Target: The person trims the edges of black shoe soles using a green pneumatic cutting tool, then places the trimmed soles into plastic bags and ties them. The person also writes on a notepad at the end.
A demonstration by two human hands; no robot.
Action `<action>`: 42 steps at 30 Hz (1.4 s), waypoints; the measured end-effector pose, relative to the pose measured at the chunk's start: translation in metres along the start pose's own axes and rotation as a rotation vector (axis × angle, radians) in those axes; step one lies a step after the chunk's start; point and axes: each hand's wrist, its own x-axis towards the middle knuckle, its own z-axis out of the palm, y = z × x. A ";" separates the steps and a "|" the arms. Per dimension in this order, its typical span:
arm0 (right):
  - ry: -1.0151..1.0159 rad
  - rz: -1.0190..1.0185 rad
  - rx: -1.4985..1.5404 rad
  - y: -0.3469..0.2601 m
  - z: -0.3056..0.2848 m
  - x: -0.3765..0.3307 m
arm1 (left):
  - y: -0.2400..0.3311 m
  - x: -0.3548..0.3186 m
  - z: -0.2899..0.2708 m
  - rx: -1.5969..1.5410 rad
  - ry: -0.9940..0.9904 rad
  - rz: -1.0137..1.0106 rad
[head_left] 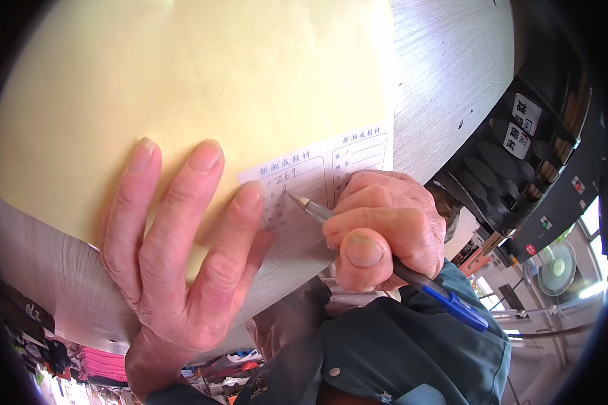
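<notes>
A large sheet of pale yellow paper (203, 81) lies on the table, with a white printed form (361, 152) along its near right part. The form has boxed sections with ruled lines, and handwriting stands on the upper lines of the left box. My left hand (182, 256) is spread over the paper's near edge, fingers apart, one fingertip at the form's left side. In my right hand (395, 219) is a ballpoint pen (315, 210) with a clear barrel and a blue cap on its back end. Its tip meets the left box just below the top written line.
The grey wood-grain table (446, 74) has a curved-looking far right edge. Past it stands a black rack (513, 158) of dark, sole-shaped pieces with white labels. A fan (557, 268) is at the right, and a pink stack (105, 364) sits at the lower left.
</notes>
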 end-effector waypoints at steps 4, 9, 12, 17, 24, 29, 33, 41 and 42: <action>0.017 -0.014 0.028 0.001 0.001 0.001 | 0.000 0.001 0.000 0.001 -0.004 0.003; 0.031 -0.008 0.018 0.000 0.002 0.000 | 0.000 0.001 -0.002 0.002 -0.019 0.003; 0.039 0.002 0.017 0.000 0.001 -0.002 | 0.000 0.002 -0.002 0.005 -0.019 0.009; 0.085 0.043 0.055 -0.002 -0.001 -0.005 | 0.002 0.004 -0.006 0.017 -0.051 0.008; 0.138 0.080 0.042 -0.005 -0.013 -0.004 | 0.000 0.004 -0.008 0.022 -0.050 0.020; 0.036 -0.006 0.054 0.008 -0.013 -0.003 | 0.004 0.005 -0.010 0.022 -0.066 -0.012; 0.065 -0.034 0.067 0.010 -0.009 -0.003 | 0.006 0.005 -0.011 0.025 -0.083 -0.023; 0.034 -0.022 0.048 0.009 -0.010 0.001 | 0.004 0.005 -0.011 0.026 -0.077 -0.018; 0.033 -0.022 0.047 0.009 -0.010 0.001 | 0.004 0.005 -0.011 0.032 -0.074 -0.014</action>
